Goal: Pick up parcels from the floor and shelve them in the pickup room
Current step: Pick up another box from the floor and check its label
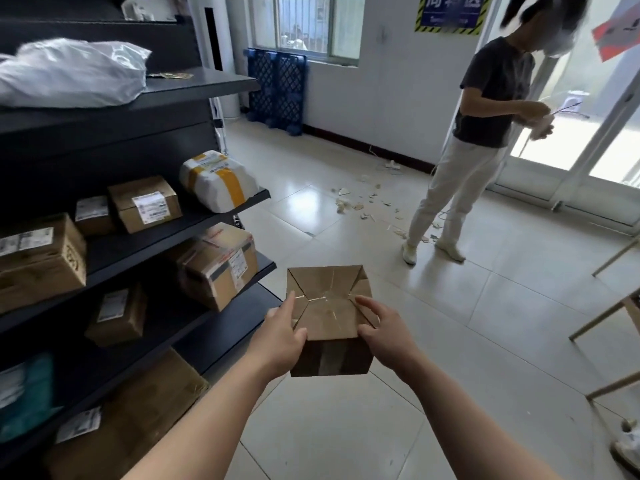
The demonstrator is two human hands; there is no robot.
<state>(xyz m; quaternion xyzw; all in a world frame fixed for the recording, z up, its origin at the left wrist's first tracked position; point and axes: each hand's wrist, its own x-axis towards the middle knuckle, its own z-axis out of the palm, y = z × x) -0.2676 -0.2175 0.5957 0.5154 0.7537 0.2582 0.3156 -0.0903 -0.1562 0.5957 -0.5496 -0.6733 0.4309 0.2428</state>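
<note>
Far L: dark shelf unit, several tiers. Top tier has a grey poly mailer bag. Next tier down has labelled cartons & a white parcel w/ yellow tape at its R end. Below that, a taped carton sits at the R end, overhanging a bit. The tier under it shows a bare dark stretch near its R end, just L of the hands.

Centre, near: L hand & R hand carry a brown cardboard parcel btwn them, off the floor, just R of the shelf ends.
- L grip: fingers wrapped round the parcel's L side, index laid up along the top face.
- R grip: fingers curled over the top-R edge, thumb on the near side.
- Both clamped on the parcel, neither spread.

Parcel looks approx squarish, folded-flap face up & tipped toward the camera. No clear long axis.

Key relation: the shelves lie L of the parcel, so the L hand is the nearer one. Placing prob. means swinging the load L & pushing it in, w/ the R hand doing the shove. Watch the overhanging taped carton above the bare stretch.

R, far: another person stands by the glass door, handling sthg small. Paper scraps litter the tile floor beside them, well apart from the parcel.
</note>
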